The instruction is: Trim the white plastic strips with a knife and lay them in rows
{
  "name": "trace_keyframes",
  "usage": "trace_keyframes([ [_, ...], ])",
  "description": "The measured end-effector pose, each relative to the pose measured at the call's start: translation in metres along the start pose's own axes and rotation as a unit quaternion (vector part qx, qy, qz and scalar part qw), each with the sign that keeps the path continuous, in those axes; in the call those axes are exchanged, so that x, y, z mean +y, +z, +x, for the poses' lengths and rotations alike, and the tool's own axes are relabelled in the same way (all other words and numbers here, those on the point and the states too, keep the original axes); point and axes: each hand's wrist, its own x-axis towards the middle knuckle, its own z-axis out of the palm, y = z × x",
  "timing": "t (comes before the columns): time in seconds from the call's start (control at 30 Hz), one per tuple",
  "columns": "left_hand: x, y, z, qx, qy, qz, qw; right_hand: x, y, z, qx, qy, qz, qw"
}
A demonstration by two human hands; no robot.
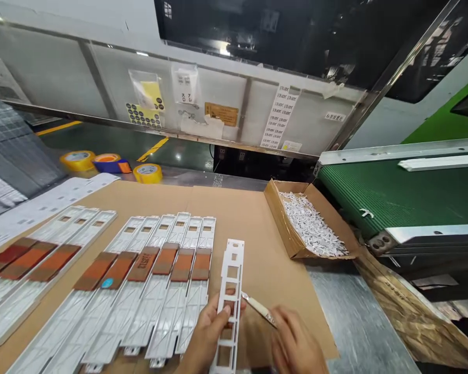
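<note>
On the brown cardboard sheet [275, 249], held just above it: one white moulded plastic frame [231, 306], its long axis pointing away from you. Your left hand [206, 335] grips its lower part, fingers closed around the rails. Your right hand [294, 340], fingers pressed together, pinches a slim craft knife [260, 309], the blade tip just beside the frame's edge; contact cannot be told. Beside the frame: two groups of similar white plastic panels [159, 280], banded with brown tape. Beyond them: a cardboard box [292, 228] of white plastic scraps [310, 223], a green conveyor belt [393, 197], and yellow tape rolls [77, 160] on the floor.
</note>
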Motion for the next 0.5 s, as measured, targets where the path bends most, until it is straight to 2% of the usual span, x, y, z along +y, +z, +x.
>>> trace_keyframes([
  [0.07, -0.008, -0.003, -0.005, 0.003, -0.004, 0.004, 1.0, 0.009, 0.029, 0.003, 0.044, 0.098, -0.027, 0.994],
  [0.1, -0.01, -0.003, -0.007, 0.008, -0.005, 0.004, 1.0, 0.011, 0.042, 0.004, 0.055, 0.125, -0.037, 0.99],
  [0.2, -0.012, 0.001, -0.012, 0.012, -0.012, 0.011, 1.0, 0.012, 0.069, 0.006, 0.047, 0.146, -0.047, 0.987],
  [0.3, -0.013, 0.002, -0.015, 0.005, -0.014, 0.011, 1.0, 0.012, 0.078, 0.006, 0.033, 0.171, -0.044, 0.984],
  [0.5, -0.019, -0.004, -0.017, -0.025, -0.015, 0.017, 0.999, 0.013, 0.077, 0.006, 0.018, 0.208, 0.0, 0.978],
])
